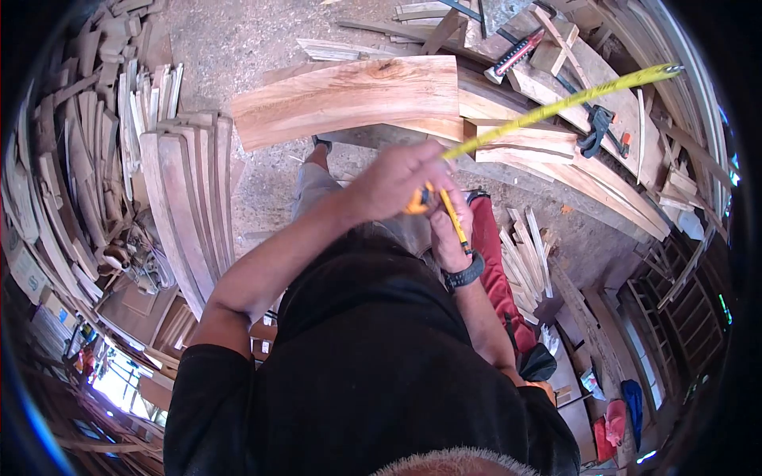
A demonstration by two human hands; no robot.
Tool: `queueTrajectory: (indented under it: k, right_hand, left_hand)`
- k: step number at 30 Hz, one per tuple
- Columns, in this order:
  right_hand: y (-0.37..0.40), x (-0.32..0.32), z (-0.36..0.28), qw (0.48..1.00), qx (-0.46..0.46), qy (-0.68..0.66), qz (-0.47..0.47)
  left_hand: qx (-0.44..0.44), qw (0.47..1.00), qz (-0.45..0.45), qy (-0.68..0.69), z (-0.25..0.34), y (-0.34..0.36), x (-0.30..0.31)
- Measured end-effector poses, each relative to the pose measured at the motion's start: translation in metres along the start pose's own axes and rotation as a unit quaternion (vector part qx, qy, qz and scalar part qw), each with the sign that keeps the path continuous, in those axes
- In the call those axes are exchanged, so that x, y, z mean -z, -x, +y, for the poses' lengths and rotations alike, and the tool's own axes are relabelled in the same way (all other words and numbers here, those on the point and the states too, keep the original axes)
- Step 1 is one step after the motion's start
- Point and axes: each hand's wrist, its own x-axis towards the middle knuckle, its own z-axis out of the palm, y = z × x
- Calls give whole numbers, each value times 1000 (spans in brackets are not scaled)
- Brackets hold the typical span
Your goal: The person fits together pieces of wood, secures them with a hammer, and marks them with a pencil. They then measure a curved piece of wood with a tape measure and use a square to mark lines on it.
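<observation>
A yellow tape measure blade [540, 113] runs out from my hands toward the upper right, over the boards. My left hand [401, 178] is closed round the near end of the blade, slightly blurred. Just below it shows the orange-yellow and black case of the tape measure [420, 198], partly hidden by fingers. My right hand [452, 238], with a dark watch on the wrist, is closed at the case. A narrow yellow strip with dark marks [455, 218] lies along its fingers. Beyond my hands is a wide, slightly curved wooden board [349, 95].
Curved planks [186, 182] stand stacked at the left. More cut timber [587, 182] lies at the right, near a black clamp [597, 131] and a red-and-black tool [516, 57]. Red fabric [496, 270] hangs beside my right arm. Offcuts [524, 258] lie on the dusty floor.
</observation>
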Motion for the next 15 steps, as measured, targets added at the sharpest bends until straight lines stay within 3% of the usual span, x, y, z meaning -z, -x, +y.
queueTrajectory:
  k: [1, 3, 7, 12, 13, 15]
  right_hand:
    - [8, 1, 2, 1000, 5, -2, 2]
    - [23, 2, 3, 970, -115, -215, 7]
    - [33, 3, -4, 955, -90, -268, 91]
    - [39, 32, 4, 955, -77, -248, 143]
    - [37, 36, 6, 962, -82, -227, 130]
    - [36, 39, 4, 973, -102, -140, 152]
  left_hand:
    - [2, 999, -41, -14, -4, -7, -10]
    - [-17, 994, -86, -62, -13, -21, -27]
    - [-35, 976, -197, -90, -37, -38, -45]
    - [-98, 952, -254, -141, -44, -49, -54]
    - [-39, 956, -256, -140, -38, -52, -54]
    - [-21, 952, -270, -141, -39, -64, -55]
